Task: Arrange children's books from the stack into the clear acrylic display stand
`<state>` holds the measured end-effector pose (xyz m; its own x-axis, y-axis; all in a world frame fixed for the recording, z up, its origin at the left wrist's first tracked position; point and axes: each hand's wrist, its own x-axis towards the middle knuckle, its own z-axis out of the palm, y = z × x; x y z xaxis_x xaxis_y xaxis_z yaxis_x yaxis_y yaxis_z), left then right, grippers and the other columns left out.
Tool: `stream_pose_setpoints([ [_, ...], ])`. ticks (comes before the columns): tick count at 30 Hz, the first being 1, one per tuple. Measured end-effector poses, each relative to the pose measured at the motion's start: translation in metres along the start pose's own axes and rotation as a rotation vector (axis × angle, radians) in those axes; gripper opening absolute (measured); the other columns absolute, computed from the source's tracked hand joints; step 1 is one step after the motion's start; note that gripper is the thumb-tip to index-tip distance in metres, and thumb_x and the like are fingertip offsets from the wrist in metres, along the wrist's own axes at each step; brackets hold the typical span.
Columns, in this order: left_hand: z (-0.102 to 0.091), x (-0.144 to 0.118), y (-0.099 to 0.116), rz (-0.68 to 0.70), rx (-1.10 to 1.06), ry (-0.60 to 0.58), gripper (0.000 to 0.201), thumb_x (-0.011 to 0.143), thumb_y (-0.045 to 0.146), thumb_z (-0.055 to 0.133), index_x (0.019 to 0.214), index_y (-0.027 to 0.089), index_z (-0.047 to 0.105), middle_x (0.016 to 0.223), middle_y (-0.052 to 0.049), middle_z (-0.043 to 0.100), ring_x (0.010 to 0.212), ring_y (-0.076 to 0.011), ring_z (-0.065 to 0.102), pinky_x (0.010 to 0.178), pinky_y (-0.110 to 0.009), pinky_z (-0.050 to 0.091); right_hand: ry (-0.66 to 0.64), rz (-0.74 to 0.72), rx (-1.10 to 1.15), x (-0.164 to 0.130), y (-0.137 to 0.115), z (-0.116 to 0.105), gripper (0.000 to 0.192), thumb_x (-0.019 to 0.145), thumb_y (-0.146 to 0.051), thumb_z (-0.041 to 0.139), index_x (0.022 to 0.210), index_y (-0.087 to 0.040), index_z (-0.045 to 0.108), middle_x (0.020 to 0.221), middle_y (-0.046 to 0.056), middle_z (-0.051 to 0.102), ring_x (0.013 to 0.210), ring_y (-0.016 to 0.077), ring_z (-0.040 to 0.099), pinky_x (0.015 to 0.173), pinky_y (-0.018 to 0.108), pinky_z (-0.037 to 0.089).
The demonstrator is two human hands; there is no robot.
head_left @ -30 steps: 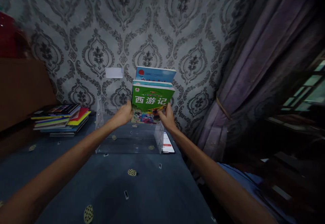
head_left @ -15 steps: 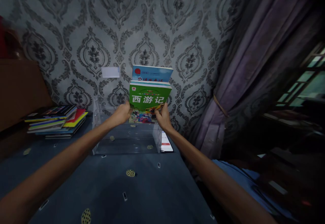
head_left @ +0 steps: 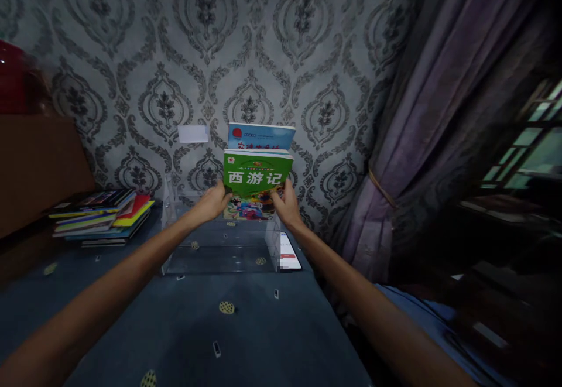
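In the head view, a dark blue patterned cloth (head_left: pixel 188 322) is covering the table, grey damask wallpaper (head_left: pixel 259 36) is rising at twelve o'clock, and a tied purple curtain (head_left: pixel 408 141) is hanging at two. A book stack (head_left: pixel 100 223) is lying at ten o'clock. At twelve, the left hand (head_left: pixel 215 202) and right hand (head_left: pixel 287 205) are gripping a green book (head_left: pixel 254 170) by opposite side edges, thumbs toward the front, above a clear rack (head_left: pixel 219 261); whether they are touching cannot be told. The cover is facing six o'clock, its top edge uppermost; foreshortening is hiding which axis is longer. Its white title is reading 西游记. Behind, a blue book (head_left: pixel 263 135) is showing a red emblem and partly covered red characters. Beside the rack, a phone's (head_left: pixel 290 252) lit screen is showing blurred digits.
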<state>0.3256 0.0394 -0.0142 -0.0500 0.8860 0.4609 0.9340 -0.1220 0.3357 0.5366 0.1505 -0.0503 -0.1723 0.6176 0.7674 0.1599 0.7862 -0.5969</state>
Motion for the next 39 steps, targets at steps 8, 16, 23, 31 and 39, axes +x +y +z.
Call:
stream_pose_setpoints([
  [8, -0.020, 0.009, 0.020, -0.023, -0.072, 0.179, 0.029, 0.099, 0.034, 0.038, 0.122, 0.016, 0.043, 0.104, -0.016, 0.070, 0.103, -0.0339, 0.069, 0.089, -0.045, 0.053, 0.139, -0.121, 0.117, 0.038, -0.026, -0.009, 0.041, 0.096, -0.053, 0.046, 0.121, -0.022, 0.057, 0.122, 0.011, 0.064, 0.117, 0.0267, 0.057, 0.107, 0.046, 0.043],
  [16, -0.024, 0.011, 0.022, -0.017, -0.099, 0.169, 0.029, 0.097, 0.033, 0.037, 0.120, 0.016, 0.043, 0.103, -0.016, 0.069, 0.105, -0.0348, 0.068, 0.092, -0.048, 0.051, 0.204, -0.132, 0.063, 0.043, -0.027, -0.004, 0.056, 0.096, -0.069, 0.035, 0.119, -0.023, 0.057, 0.122, 0.011, 0.065, 0.114, 0.0266, 0.057, 0.106, 0.048, 0.044],
  [23, -0.021, 0.012, 0.015, 0.024, -0.113, 0.168, 0.027, 0.099, 0.034, 0.035, 0.119, 0.018, 0.041, 0.102, -0.014, 0.070, 0.103, -0.0323, 0.069, 0.091, -0.046, 0.052, 0.202, -0.147, 0.012, 0.042, -0.027, -0.005, 0.047, 0.098, -0.065, 0.035, 0.114, -0.025, 0.052, 0.109, 0.009, 0.064, 0.108, 0.0259, 0.059, 0.101, 0.045, 0.046],
  [31, -0.020, 0.013, 0.015, 0.015, -0.107, 0.155, 0.027, 0.098, 0.033, 0.034, 0.120, 0.017, 0.040, 0.102, -0.016, 0.070, 0.100, -0.0348, 0.069, 0.086, -0.046, 0.053, 0.237, -0.134, 0.007, 0.044, -0.027, -0.001, 0.046, 0.098, -0.065, 0.033, 0.113, -0.025, 0.050, 0.111, 0.010, 0.064, 0.107, 0.0256, 0.059, 0.101, 0.047, 0.047],
  [39, -0.015, 0.016, 0.009, 0.059, -0.159, 0.172, 0.028, 0.099, 0.034, 0.034, 0.121, 0.017, 0.040, 0.104, -0.015, 0.071, 0.100, -0.0324, 0.070, 0.089, -0.047, 0.053, 0.235, -0.105, 0.000, 0.044, -0.021, -0.002, 0.050, 0.095, -0.070, 0.035, 0.106, -0.024, 0.053, 0.105, 0.009, 0.065, 0.100, 0.0254, 0.060, 0.093, 0.045, 0.049],
])
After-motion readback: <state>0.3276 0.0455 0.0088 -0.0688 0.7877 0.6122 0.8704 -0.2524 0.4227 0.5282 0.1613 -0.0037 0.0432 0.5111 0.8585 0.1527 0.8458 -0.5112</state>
